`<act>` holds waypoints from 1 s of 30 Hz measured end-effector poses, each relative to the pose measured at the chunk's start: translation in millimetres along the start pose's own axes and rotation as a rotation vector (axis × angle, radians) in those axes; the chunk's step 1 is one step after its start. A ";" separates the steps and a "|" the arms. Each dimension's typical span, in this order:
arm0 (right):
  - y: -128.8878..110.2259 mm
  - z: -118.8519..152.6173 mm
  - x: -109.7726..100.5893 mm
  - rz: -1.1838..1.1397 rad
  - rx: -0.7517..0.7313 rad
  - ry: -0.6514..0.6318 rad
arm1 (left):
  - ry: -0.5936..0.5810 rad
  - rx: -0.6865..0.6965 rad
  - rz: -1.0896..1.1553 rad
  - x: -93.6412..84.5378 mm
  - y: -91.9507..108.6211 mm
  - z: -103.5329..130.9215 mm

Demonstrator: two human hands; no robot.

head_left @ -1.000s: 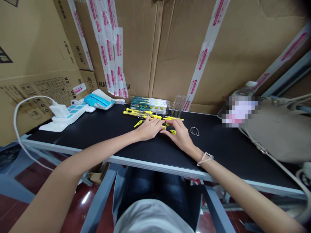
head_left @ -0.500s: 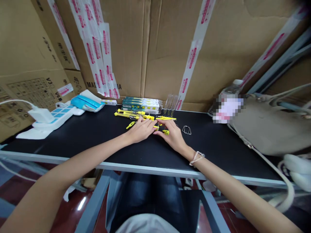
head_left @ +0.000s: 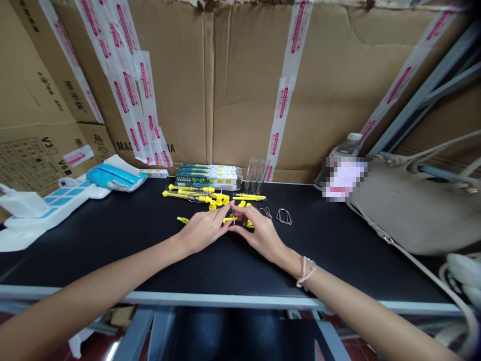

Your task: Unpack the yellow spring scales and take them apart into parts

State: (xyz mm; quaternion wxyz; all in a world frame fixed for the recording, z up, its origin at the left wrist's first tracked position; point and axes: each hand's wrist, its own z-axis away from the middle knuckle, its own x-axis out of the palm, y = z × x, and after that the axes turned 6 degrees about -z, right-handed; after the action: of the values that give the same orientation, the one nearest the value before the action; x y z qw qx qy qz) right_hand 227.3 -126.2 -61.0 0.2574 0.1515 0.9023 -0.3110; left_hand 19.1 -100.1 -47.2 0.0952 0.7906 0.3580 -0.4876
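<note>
My left hand [head_left: 203, 229] and my right hand [head_left: 262, 233] meet over the black table, fingertips almost touching. Between them is a small yellow piece [head_left: 229, 219] with a thin metal wire [head_left: 233, 215]. The left fingers are closed on the yellow piece, and the right thumb and fingers pinch the wire. Yellow rods with metal parts [head_left: 188, 194] lie behind the left hand, beside several yellow caps [head_left: 219, 201]. Another yellow piece [head_left: 182, 219] shows left of my left hand. Bent metal wire loops [head_left: 284, 216] rest to the right of my right hand.
Green and white boxes [head_left: 206, 175] and clear tubes [head_left: 256, 176] stand at the back by the cardboard [head_left: 240, 90]. On the left are a power strip [head_left: 56, 203] and a blue packet [head_left: 116, 175]. A bottle [head_left: 347, 145] and a grey bag [head_left: 409, 200] are at the right.
The camera view has shifted, so the table and its items appear lower and further left. Both hands remain together around the small yellow piece and wire.
</note>
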 end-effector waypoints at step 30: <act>-18.6 -5.7 -8.5 -0.280 0.302 -0.250 | 0.167 0.111 -0.249 -2.3 8.9 -13.9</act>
State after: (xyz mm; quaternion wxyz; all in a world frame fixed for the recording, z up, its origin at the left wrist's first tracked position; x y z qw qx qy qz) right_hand 224.1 -137.7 -43.4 0.2959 0.0222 0.8190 -0.4912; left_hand 34.1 -100.6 -40.0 -0.0399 0.7820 0.4322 -0.4473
